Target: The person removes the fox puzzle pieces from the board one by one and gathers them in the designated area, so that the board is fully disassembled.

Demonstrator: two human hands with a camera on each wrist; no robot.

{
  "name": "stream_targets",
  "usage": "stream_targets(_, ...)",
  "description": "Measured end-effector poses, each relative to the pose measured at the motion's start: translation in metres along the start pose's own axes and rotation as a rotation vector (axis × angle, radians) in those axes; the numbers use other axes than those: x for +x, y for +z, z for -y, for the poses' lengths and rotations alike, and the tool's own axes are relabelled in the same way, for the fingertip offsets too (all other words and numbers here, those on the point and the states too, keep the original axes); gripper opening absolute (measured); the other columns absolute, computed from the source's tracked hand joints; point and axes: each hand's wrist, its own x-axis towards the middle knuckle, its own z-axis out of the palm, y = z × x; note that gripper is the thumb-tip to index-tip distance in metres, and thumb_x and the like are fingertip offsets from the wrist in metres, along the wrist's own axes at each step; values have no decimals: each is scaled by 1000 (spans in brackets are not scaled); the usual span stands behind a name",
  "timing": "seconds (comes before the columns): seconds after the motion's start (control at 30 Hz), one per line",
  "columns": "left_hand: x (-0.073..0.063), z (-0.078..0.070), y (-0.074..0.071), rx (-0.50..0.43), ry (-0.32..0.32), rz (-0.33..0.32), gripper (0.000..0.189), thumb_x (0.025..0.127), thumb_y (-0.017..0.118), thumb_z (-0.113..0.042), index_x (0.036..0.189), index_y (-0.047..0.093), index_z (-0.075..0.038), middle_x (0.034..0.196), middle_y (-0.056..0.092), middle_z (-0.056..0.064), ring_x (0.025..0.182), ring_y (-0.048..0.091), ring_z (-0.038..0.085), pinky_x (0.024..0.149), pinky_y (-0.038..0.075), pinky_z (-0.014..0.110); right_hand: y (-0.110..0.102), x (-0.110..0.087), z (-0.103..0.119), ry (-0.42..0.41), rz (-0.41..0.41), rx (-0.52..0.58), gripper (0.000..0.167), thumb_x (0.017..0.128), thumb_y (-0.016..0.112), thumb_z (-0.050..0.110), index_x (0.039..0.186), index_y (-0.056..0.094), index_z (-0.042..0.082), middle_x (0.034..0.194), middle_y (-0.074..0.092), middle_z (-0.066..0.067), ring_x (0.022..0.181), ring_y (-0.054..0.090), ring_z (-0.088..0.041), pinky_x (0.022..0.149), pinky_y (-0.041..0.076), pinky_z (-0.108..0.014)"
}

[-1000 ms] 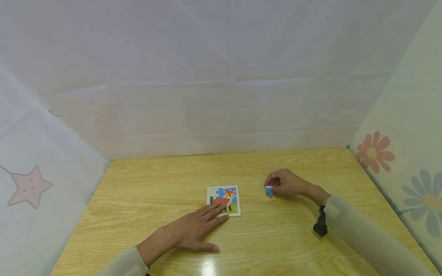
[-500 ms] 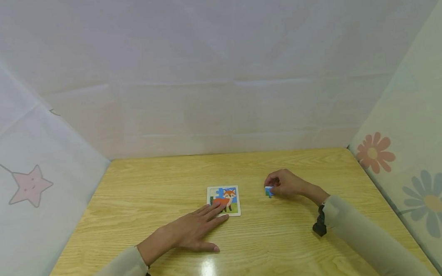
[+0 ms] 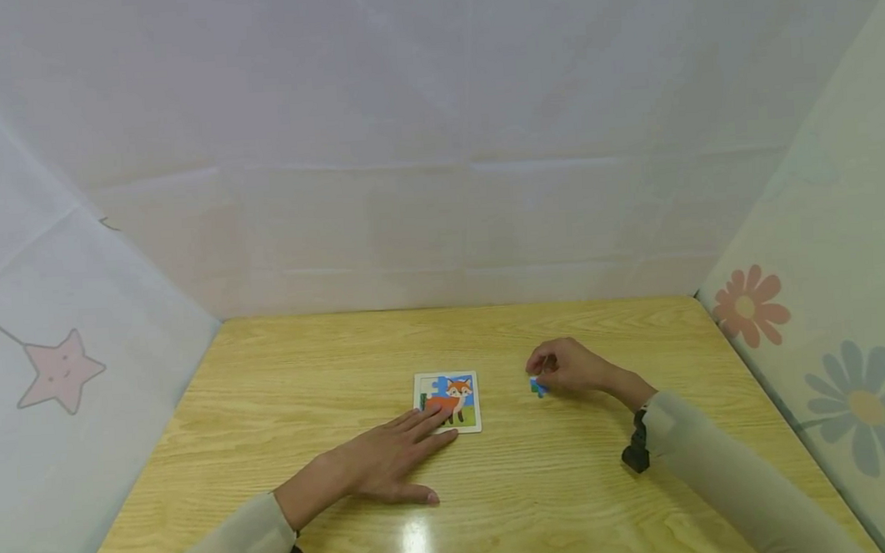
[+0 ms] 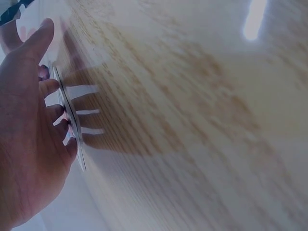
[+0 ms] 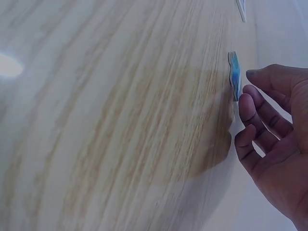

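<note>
On the table lies a square jigsaw puzzle [image 3: 458, 405] with a white border and an orange fox on it. A light gap shows at its upper left. My left hand [image 3: 388, 463] rests with fingers spread over its lower left part, thumb out on the wood. To the right, my right hand [image 3: 571, 366] has thumb and fingers curled at a small blue and green puzzle piece [image 3: 537, 387], covering part of it. In the right wrist view the puzzle piece [image 5: 235, 76] appears nearly edge-on, close to the tabletop, with thumb and fingertips right beside it.
The wooden table [image 3: 304, 359] has a pale cloth backdrop [image 3: 440, 226] behind it. Side cloths carry a pink star [image 3: 60, 373] on the left and flowers [image 3: 862, 405] on the right. Dark straps are on both wrists.
The puzzle piece has turned a little and shifted slightly left together with my right hand. My left hand and the fox puzzle have stayed in place.
</note>
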Motion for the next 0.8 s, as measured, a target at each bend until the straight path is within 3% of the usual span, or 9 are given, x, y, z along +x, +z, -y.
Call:
stream_targets(0.43, 4, 0, -1, 24, 45, -98, 88, 104, 48, -68, 169, 29, -12, 177, 13, 19, 162, 18, 36, 127, 29, 54, 11, 23, 14, -45, 10, 12, 16, 97, 74, 3, 112, 78, 4, 108, 77, -6, 91, 71, -14, 82, 60, -31)
stream_targets(0.8, 10, -1, 3, 45, 28, -115, 87, 105, 44, -70, 169, 29, -11, 177, 12, 18, 163, 16, 36, 129, 26, 53, 29, 49, 28, -98, 40, 24, 18, 100, 72, 7, 117, 77, 5, 108, 76, -6, 91, 68, -11, 81, 60, -31)
